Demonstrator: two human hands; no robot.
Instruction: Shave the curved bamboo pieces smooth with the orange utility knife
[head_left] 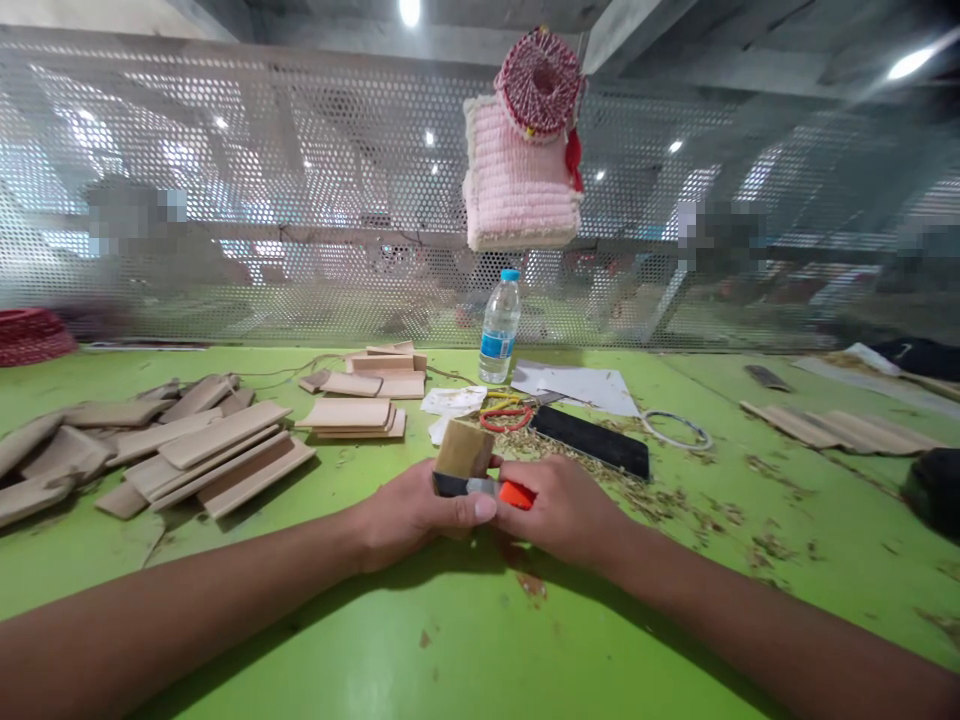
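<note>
My left hand (409, 512) and my right hand (561, 508) meet at the middle of the green table (465, 640). The left hand grips a small tan wooden piece (464, 449) that stands tilted above its thumb. The right hand closes on a knife with an orange handle (517, 494); its dark blade end (450, 485) lies against the wooden piece under my left thumb. Wood shavings (592, 470) are scattered just behind and to the right of the hands.
Piles of flat wooden slats lie at the left (202, 450), behind the hands (352, 413) and at the right (832, 425). A water bottle (500, 326), scissors (506, 410), a black strip (592, 441), paper (577, 385) and a ring (675, 428) sit behind. A perforated screen (300, 200) with a pink woven bag (523, 150) bounds the table.
</note>
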